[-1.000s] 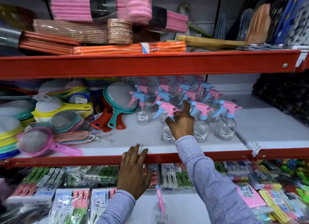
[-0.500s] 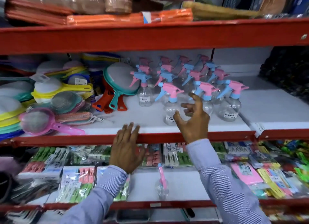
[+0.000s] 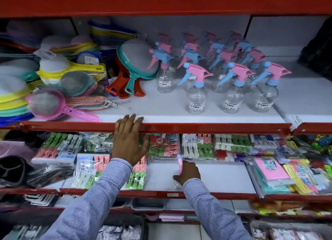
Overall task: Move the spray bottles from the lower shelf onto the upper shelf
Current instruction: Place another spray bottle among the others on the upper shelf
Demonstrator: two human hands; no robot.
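Several clear spray bottles [image 3: 195, 96] with pink and blue trigger heads stand in rows on the upper white shelf [image 3: 161, 110]. One spray bottle [image 3: 179, 163] stands alone on the lower shelf [image 3: 215, 177]; only its pink trigger and a bit of clear body show. My right hand [image 3: 187, 171] is wrapped around that bottle and covers most of it. My left hand [image 3: 128, 141] lies flat against the red front edge of the upper shelf, fingers spread over the lip, holding nothing.
Plastic strainers [image 3: 53, 103] and a teal sieve [image 3: 138, 60] fill the upper shelf's left side. Packs of clothes pegs [image 3: 197, 146] line the lower shelf's back and left, coloured packets [image 3: 280, 173] its right. A red beam [image 3: 161, 1] runs overhead.
My right hand left the bottles on the upper shelf, dropped to the lower shelf and closed on the lone bottle. The view tilted down. My left hand stayed on the shelf edge.
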